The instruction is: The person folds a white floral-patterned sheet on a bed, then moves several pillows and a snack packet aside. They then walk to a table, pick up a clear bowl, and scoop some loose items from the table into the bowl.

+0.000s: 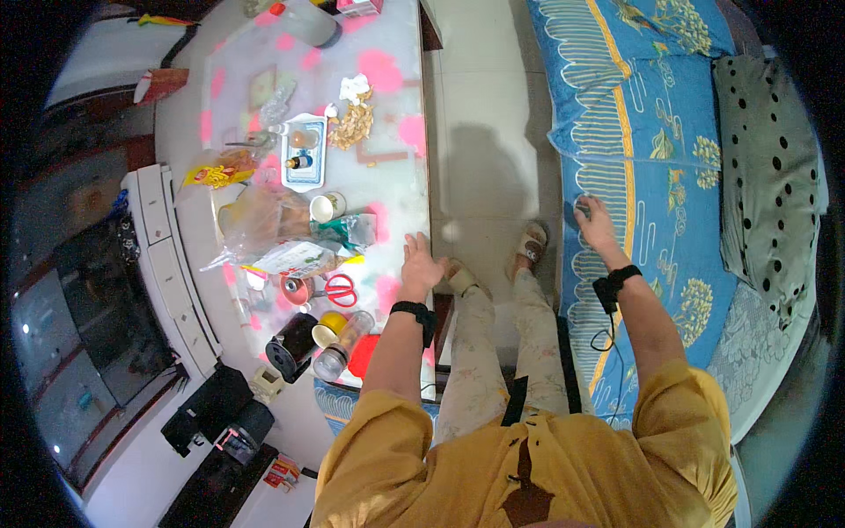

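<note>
My left hand (422, 266) is at the right edge of the table (400, 202), fingers apart and holding nothing. Red-handled scissors (341, 290) lie to its left, near a clear and green plastic packet (352, 231). My right hand (598, 227) lies on the blue patterned cover (651, 238) of the bed or couch, its fingers slightly bent and apart, with nothing visible in them. Black bands circle both wrists, and a black device with a cable (607, 290) hangs at the right one.
A blue and white tray (305, 180) holds small bottles, beside a brown crumbly heap (352, 126). Nearer stand a paper cup (324, 208), a clear jar (331, 363) and a black canister (290, 345). A tiled floor strip (480, 88) runs between table and bed.
</note>
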{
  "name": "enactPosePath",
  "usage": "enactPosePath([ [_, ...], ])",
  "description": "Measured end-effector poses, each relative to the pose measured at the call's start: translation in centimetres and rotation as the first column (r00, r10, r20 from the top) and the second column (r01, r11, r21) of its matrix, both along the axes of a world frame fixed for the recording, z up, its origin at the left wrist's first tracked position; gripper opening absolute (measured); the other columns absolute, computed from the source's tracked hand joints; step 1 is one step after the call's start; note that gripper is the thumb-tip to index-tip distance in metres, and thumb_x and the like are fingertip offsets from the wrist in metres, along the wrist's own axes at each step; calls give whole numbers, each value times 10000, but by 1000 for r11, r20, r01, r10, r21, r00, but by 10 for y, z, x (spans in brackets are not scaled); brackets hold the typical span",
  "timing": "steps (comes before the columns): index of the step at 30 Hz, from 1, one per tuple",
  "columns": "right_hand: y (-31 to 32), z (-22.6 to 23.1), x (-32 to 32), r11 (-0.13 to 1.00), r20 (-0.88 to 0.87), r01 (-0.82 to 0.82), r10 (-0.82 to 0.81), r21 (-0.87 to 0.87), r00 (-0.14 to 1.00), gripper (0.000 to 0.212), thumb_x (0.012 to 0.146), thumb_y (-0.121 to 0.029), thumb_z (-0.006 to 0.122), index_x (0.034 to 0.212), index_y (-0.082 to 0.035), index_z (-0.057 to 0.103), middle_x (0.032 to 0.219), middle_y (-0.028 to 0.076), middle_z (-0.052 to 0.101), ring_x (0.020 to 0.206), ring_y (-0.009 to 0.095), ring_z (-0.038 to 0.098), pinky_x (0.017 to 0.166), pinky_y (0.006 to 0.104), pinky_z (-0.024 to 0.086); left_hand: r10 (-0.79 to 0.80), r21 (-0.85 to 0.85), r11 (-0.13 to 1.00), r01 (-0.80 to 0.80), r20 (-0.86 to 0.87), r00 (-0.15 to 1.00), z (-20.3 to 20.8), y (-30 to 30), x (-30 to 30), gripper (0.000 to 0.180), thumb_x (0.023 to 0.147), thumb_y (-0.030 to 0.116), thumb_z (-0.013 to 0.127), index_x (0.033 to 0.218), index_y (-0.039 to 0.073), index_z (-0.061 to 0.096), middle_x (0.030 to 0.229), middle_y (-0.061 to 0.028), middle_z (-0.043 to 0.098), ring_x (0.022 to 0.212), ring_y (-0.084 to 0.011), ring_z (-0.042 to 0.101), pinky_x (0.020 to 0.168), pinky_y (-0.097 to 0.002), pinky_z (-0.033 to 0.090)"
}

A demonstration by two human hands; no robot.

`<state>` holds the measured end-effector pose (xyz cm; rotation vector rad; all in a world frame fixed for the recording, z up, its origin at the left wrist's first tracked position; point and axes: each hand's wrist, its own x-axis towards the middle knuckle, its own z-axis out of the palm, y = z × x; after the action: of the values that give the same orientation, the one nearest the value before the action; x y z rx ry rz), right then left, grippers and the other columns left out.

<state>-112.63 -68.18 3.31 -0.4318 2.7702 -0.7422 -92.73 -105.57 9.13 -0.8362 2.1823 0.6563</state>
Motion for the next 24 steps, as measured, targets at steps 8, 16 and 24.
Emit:
enactPosePath([
  [8, 19, 56, 3, 941, 721, 288, -73, -180, 689, 287, 972, -270, 646, 1094, -15, 695, 882, 80, 719, 785, 172, 646, 728, 345, 524, 104, 282, 948, -148, 163, 981, 18, -20, -28, 748, 810, 337, 709, 1411, -61, 507, 1346, -294, 590, 1303, -375, 548, 1117, -393, 401],
  [16, -42, 163, -42, 905, 869, 341, 59, -254, 492, 304, 1008, -337, 598, 1120, -67, 683, 940, -3, 675, 852, 105, 626, 700, 283, 495, 290, 443, 867, -226, -82, 953, 51, 28, -49, 627, 925, 267, 672, 1439, -42, 489, 1404, -253, 564, 1296, -314, 556, 1064, -377, 445],
  [24, -135, 197, -127, 935, 877, 214, 160, -281, 454, 320, 1029, -343, 581, 1207, -87, 654, 1094, 23, 696, 953, 124, 653, 804, 291, 518, 512, 449, 797, -403, -148, 846, 60, -32, -111, 612, 894, 301, 655, 1401, -21, 538, 1259, -223, 664, 1117, -317, 652, 936, -393, 516],
])
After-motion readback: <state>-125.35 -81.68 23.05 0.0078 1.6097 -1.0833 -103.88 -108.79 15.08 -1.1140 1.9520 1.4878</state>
